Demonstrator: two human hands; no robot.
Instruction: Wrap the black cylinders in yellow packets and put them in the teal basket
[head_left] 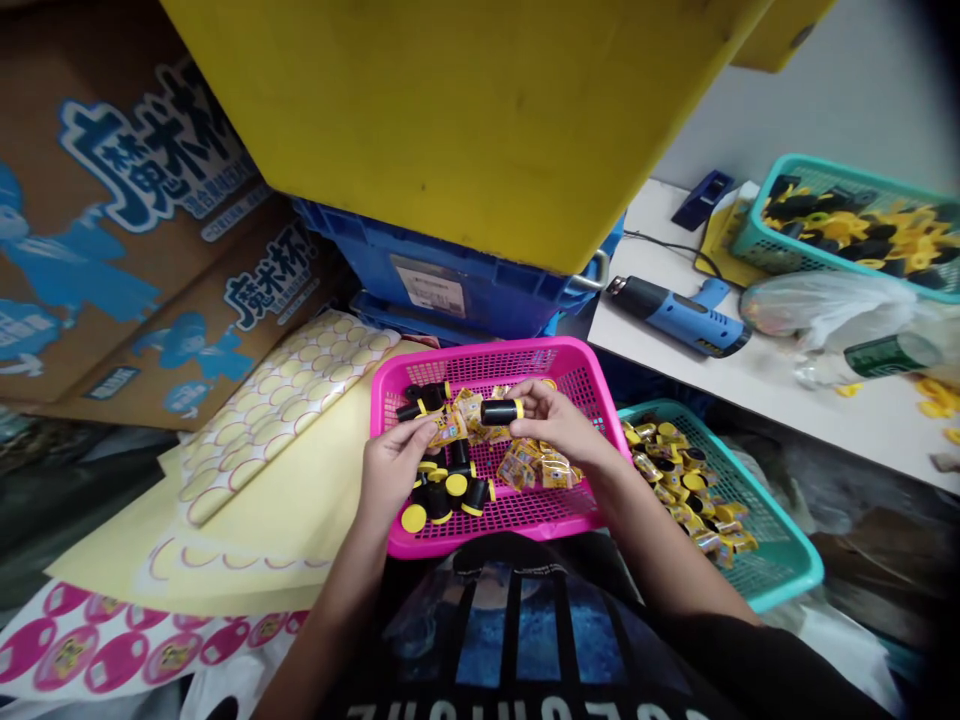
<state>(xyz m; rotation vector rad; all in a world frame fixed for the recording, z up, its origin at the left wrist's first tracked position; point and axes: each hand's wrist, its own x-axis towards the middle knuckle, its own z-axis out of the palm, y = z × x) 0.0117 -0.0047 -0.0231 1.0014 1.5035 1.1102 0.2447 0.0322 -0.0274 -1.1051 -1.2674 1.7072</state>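
A pink mesh basket (577, 375) rests on my lap, holding several black cylinders with yellow caps (450, 487) and small yellow packets (536, 468). Over the basket, my right hand (559, 420) pinches one black cylinder with a yellow cap (501, 411) sideways between thumb and fingertips. My left hand (394, 462) is closed on a small yellow packet (448, 428), just left of that cylinder.
A teal basket (780, 555) of wrapped pieces sits to the right of the pink one. Sticker sheets (277, 400) lie to the left. A blue heat gun (679, 312), a plastic bag and another teal basket (847, 225) are on the white table. Yellow and blue crates stand behind.
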